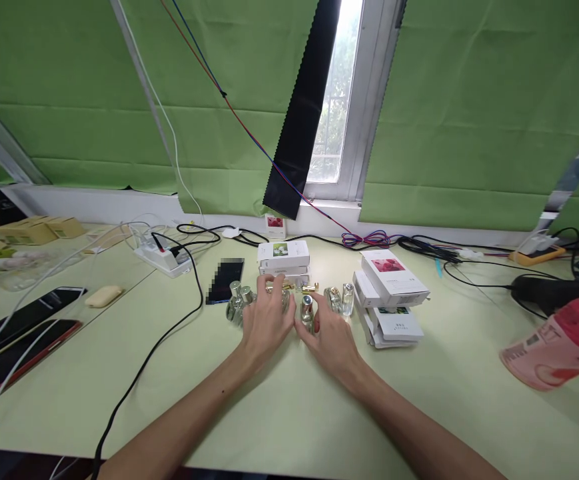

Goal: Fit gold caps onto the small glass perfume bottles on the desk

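Observation:
Several small glass perfume bottles stand in a cluster at the table's middle. My left hand [266,320] lies over one glass bottle [284,298], fingers curled around it, so most of it is hidden. My right hand [332,333] pinches a silver-capped bottle [308,311] between thumb and fingers. The two hands almost touch. Two more bottles [236,303] stand just left of my left hand, and two others [340,299] just beyond my right hand. Small gold parts [310,288] lie behind the cluster.
White boxes are stacked behind the bottles [284,257] and to the right [394,277]. A dark phone [225,280], a power strip [162,257] and a black cable [169,333] lie left. A pink bottle [559,343] lies far right. Two phones [19,320] rest at the left edge.

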A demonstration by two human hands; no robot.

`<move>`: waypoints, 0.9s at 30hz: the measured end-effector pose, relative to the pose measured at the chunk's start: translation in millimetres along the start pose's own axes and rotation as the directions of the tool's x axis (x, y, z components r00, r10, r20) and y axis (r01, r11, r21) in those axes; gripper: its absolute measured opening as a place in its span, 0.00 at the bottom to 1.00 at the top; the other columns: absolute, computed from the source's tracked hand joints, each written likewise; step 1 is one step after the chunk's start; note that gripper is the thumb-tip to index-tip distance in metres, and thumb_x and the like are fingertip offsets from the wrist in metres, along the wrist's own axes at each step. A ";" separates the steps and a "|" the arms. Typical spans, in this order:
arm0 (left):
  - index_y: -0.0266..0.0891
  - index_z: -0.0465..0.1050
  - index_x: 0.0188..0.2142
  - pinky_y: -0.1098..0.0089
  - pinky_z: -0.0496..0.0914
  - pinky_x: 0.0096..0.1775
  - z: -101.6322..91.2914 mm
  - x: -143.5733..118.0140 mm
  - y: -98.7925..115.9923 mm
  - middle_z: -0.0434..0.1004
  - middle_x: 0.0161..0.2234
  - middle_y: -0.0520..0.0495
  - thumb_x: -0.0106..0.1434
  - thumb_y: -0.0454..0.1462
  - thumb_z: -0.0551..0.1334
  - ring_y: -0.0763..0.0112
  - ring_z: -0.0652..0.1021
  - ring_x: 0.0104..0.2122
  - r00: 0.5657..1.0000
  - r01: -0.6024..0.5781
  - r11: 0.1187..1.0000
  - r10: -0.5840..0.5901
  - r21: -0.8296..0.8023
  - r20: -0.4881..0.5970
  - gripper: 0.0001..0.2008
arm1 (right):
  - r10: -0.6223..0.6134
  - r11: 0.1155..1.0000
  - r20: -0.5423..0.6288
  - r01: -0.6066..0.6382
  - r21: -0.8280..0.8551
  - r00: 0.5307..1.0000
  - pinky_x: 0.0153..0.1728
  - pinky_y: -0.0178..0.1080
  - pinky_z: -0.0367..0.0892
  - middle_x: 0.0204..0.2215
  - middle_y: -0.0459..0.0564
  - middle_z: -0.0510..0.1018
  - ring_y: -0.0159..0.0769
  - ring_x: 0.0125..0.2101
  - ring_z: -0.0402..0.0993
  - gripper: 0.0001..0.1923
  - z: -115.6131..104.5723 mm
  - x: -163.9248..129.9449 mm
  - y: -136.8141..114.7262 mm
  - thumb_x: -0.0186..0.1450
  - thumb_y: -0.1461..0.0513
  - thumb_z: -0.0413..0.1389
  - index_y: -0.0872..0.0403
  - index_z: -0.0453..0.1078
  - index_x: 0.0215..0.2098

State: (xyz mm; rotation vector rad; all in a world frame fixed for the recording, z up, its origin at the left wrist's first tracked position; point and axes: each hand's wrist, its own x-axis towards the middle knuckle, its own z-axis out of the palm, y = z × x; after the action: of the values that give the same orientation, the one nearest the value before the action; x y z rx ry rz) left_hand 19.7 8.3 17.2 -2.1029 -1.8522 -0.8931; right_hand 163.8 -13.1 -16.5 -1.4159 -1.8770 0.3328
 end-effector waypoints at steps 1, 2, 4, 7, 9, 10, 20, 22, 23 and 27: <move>0.42 0.67 0.56 0.70 0.59 0.22 -1.4 1.3 -0.3 0.70 0.54 0.39 0.69 0.40 0.57 0.65 0.79 0.29 0.999 0.010 1.000 -0.011 0.026 0.031 0.17 | -0.002 1.000 0.001 0.002 0.006 1.000 0.25 0.34 0.59 0.25 0.42 0.76 0.36 0.23 0.73 0.24 0.5 0.0 0.3 0.68 0.56 0.55 0.54 0.61 0.59; 0.42 0.66 0.56 0.70 0.59 0.23 -2.4 2.3 -0.6 0.70 0.55 0.39 0.70 0.41 0.56 0.64 0.80 0.30 0.998 0.020 0.999 -0.022 0.045 0.060 0.17 | -0.005 1.000 0.002 0.005 0.009 1.000 0.25 0.34 0.59 0.24 0.42 0.76 0.36 0.23 0.73 0.23 1.0 0.0 0.6 0.67 0.56 0.56 0.54 0.62 0.58; 0.42 0.66 0.57 0.69 0.60 0.23 -3.6 3.8 -1.4 0.70 0.56 0.38 0.70 0.41 0.54 0.61 0.81 0.32 0.993 0.038 0.997 -0.045 0.068 0.109 0.17 | -0.013 1.000 0.004 0.013 0.009 1.000 0.25 0.34 0.59 0.24 0.41 0.75 0.36 0.22 0.72 0.19 2.5 0.1 1.4 0.67 0.56 0.56 0.54 0.65 0.54; 0.41 0.65 0.57 0.68 0.63 0.26 -4.6 5.1 -2.5 0.71 0.57 0.37 0.71 0.41 0.53 0.57 0.82 0.35 0.984 0.056 0.995 -0.070 0.082 0.166 0.17 | -0.025 1.000 0.003 0.025 0.004 1.000 0.24 0.33 0.58 0.23 0.41 0.74 0.35 0.22 0.72 0.14 4.8 -0.1 2.6 0.66 0.56 0.57 0.52 0.67 0.48; 0.41 0.65 0.57 0.67 0.65 0.27 -5.4 5.6 -3.0 0.72 0.56 0.36 0.71 0.41 0.52 0.56 0.82 0.36 0.980 0.062 0.995 -0.076 0.082 0.185 0.17 | -0.033 0.999 0.009 0.033 0.013 0.999 0.24 0.33 0.57 0.22 0.40 0.74 0.35 0.21 0.71 0.12 5.8 -0.5 2.6 0.65 0.56 0.58 0.51 0.67 0.45; 0.40 0.65 0.57 0.67 0.66 0.28 -5.8 5.9 -3.3 0.72 0.55 0.36 0.71 0.41 0.52 0.56 0.82 0.36 0.979 0.061 0.995 -0.075 0.078 0.188 0.17 | -0.038 0.999 0.012 0.037 0.019 0.999 0.23 0.33 0.57 0.21 0.40 0.73 0.35 0.21 0.71 0.11 6.0 -0.7 2.3 0.65 0.56 0.58 0.51 0.67 0.44; 0.39 0.67 0.46 0.66 0.66 0.29 -4.5 8.0 -9.7 0.78 0.40 0.40 0.71 0.40 0.53 0.58 0.80 0.32 0.981 0.007 1.000 -0.007 0.001 0.196 0.09 | -0.087 0.995 0.060 0.083 0.064 0.994 0.24 0.33 0.54 0.20 0.39 0.69 0.33 0.21 0.66 0.09 6.2 -3.4 -3.1 0.64 0.55 0.58 0.51 0.65 0.35; 0.39 0.67 0.45 0.67 0.66 0.29 -1.9 7.9 -12.1 0.78 0.39 0.41 0.71 0.40 0.54 0.58 0.80 0.32 0.984 -0.009 0.999 0.015 -0.034 0.177 0.08 | -0.096 0.993 0.075 0.090 0.082 0.993 0.24 0.33 0.54 0.20 0.39 0.69 0.33 0.21 0.65 0.09 6.0 -4.1 -3.7 0.65 0.55 0.58 0.51 0.65 0.36; 0.39 0.67 0.45 0.67 0.66 0.29 -0.3 7.9 -13.4 0.78 0.39 0.41 0.71 0.40 0.54 0.58 0.80 0.32 0.986 -0.022 0.998 0.031 -0.059 0.164 0.08 | -0.102 0.991 0.083 0.095 0.093 0.991 0.24 0.33 0.54 0.20 0.39 0.68 0.32 0.21 0.65 0.09 5.9 -4.5 -3.9 0.65 0.55 0.58 0.51 0.65 0.36; 0.39 0.67 0.46 0.66 0.69 0.32 5.2 8.2 -18.0 0.78 0.40 0.42 0.71 0.41 0.54 0.58 0.80 0.34 0.988 -0.076 0.981 0.097 -0.178 0.116 0.09 | -0.126 0.984 0.108 0.110 0.138 0.986 0.25 0.33 0.55 0.21 0.39 0.68 0.32 0.21 0.64 0.09 5.4 -5.7 -4.1 0.65 0.56 0.59 0.51 0.66 0.37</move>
State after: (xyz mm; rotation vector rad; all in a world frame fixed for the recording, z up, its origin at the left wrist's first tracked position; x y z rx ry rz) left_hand 4.4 21.4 13.4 -2.3747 -1.7817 -0.9539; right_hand 157.8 -18.6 -20.0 -1.2148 -1.9854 0.4804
